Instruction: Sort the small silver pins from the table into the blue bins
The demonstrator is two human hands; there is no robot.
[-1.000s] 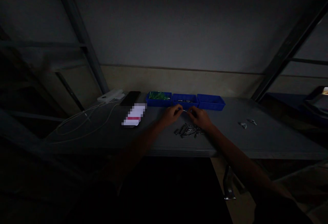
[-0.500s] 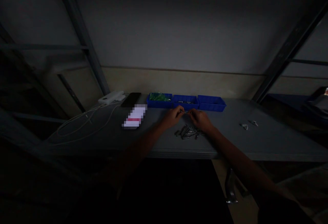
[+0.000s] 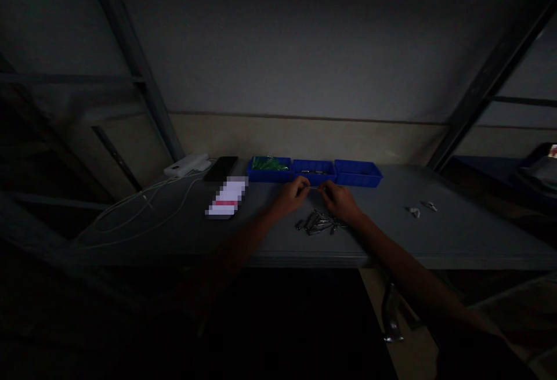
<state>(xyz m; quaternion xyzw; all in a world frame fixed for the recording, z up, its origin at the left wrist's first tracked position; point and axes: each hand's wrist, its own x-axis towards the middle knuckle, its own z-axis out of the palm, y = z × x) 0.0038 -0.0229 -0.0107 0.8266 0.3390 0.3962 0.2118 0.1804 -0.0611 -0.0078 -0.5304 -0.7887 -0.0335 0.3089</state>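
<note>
In dim light my left hand (image 3: 292,195) and my right hand (image 3: 340,201) meet over the grey table (image 3: 456,235). Both pinch the ends of one small thin metal piece (image 3: 314,188) held between them, just in front of the middle blue tray (image 3: 314,170). A heap of several small metal parts (image 3: 318,223) lies on the table right below my right hand.
Three blue trays stand in a row at the back; the left tray (image 3: 268,167) holds green pieces, the right tray (image 3: 358,172) looks dark inside. A white card (image 3: 227,199), a dark phone (image 3: 221,167), a white charger (image 3: 186,165) with cables and two small metal bits (image 3: 420,209) also lie here.
Both hands stay pinched on the metal piece in nearly the same spot. Only the camera view shifts slightly.
</note>
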